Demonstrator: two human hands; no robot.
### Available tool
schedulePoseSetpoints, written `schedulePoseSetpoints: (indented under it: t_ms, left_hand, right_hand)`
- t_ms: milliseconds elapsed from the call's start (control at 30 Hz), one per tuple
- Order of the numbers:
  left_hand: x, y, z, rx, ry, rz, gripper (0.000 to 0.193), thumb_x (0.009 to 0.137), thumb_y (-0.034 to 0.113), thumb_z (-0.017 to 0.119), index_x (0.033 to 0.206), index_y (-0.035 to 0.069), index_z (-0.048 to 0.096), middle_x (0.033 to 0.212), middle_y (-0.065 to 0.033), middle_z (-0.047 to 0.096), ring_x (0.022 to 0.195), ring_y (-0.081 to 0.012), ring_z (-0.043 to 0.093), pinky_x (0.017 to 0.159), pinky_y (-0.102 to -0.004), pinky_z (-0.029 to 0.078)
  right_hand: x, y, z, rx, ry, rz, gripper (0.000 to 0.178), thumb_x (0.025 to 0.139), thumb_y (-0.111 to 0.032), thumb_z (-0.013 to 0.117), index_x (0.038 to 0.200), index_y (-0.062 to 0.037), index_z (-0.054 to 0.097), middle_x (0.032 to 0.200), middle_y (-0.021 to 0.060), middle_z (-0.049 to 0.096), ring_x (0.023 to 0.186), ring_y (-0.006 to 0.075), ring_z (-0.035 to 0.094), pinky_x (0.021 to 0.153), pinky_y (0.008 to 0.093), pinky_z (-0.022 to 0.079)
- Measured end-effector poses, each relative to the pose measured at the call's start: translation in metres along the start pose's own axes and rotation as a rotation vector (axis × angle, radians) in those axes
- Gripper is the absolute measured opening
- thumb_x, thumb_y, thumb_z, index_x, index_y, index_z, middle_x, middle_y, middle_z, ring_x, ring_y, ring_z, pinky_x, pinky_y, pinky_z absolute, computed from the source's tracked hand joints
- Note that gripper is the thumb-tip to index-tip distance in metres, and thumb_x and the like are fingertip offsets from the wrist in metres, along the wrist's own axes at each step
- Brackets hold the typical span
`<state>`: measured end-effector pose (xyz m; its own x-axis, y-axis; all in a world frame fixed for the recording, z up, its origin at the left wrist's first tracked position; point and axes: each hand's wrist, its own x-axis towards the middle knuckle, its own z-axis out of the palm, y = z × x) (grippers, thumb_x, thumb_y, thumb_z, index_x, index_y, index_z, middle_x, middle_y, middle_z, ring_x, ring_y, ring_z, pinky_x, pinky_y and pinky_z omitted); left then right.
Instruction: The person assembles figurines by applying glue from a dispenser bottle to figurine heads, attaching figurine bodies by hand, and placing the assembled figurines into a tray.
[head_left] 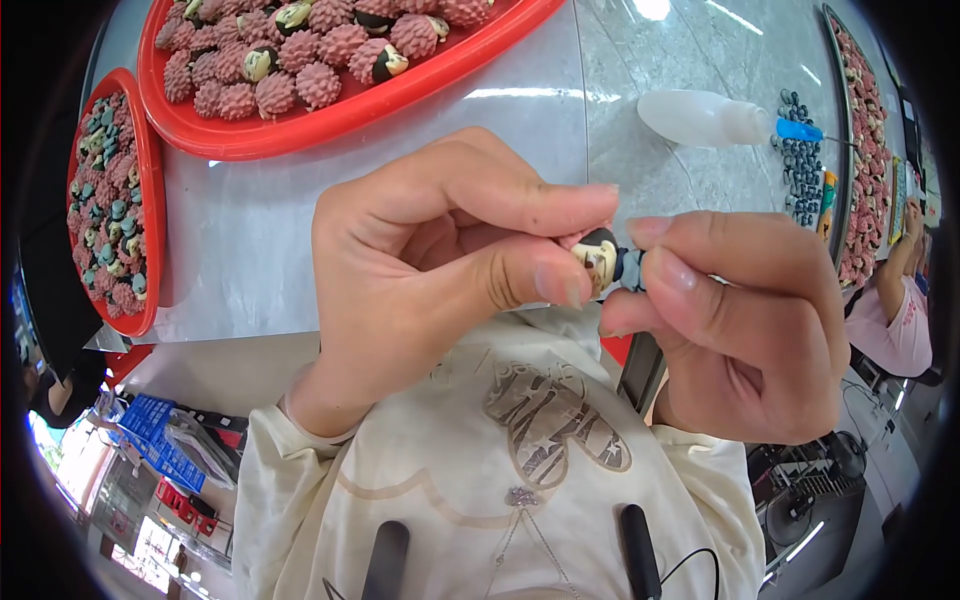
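My left hand (420, 240) pinches a small doll head (597, 258) between thumb and forefinger. The head has a cream face, dark hair and a bit of pink at its back, mostly covered by my fingers. Fingertips of my right hand (745, 310) grip a small blue-grey doll body (631, 270) with a dark upper part. Head and body meet in front of my chest; how deeply they are joined cannot be seen. A big red tray (350, 135) beyond my left hand holds many pink, spiky-haired doll heads.
Another red tray (152, 200) at the far left holds mixed pink and blue-grey pieces. On the grey table lie a white squeeze bottle (700, 118) with a blue tip and rows of small dark-blue parts (800, 170). Further right are a dark-rimmed tray (862, 150) and another person's arm (893, 265).
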<state>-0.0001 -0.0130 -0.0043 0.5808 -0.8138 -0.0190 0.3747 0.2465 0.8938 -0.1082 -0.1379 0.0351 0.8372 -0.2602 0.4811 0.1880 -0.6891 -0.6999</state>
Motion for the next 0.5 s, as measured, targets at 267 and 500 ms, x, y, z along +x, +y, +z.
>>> schedulePoseSetpoints:
  t_ms: [267,500]
  left_hand:
    - [-0.001,0.007,0.0,0.032,0.026,0.015,0.027,0.066,0.014,0.072,0.086,-0.002,0.062,0.074,-0.0075,0.056,0.07,-0.0136,0.057,0.064,-0.0234,0.048]
    - [-0.004,0.012,0.001,-0.379,-0.103,-0.231,0.027,0.074,-0.008,0.059,0.1,-0.006,0.057,0.094,-0.0127,0.054,0.08,-0.0156,0.057,0.065,-0.0237,0.047]
  right_hand:
    - [0.004,-0.005,0.005,0.058,0.045,0.04,0.027,0.061,0.006,0.071,0.08,0.001,0.054,0.076,0.0162,0.056,0.063,0.0179,0.059,0.048,0.0217,0.049]
    - [-0.003,-0.01,0.016,-0.065,0.065,0.036,0.017,0.065,0.002,0.068,0.079,-0.0019,0.059,0.081,0.0141,0.056,0.065,0.0206,0.054,0.053,0.027,0.043]
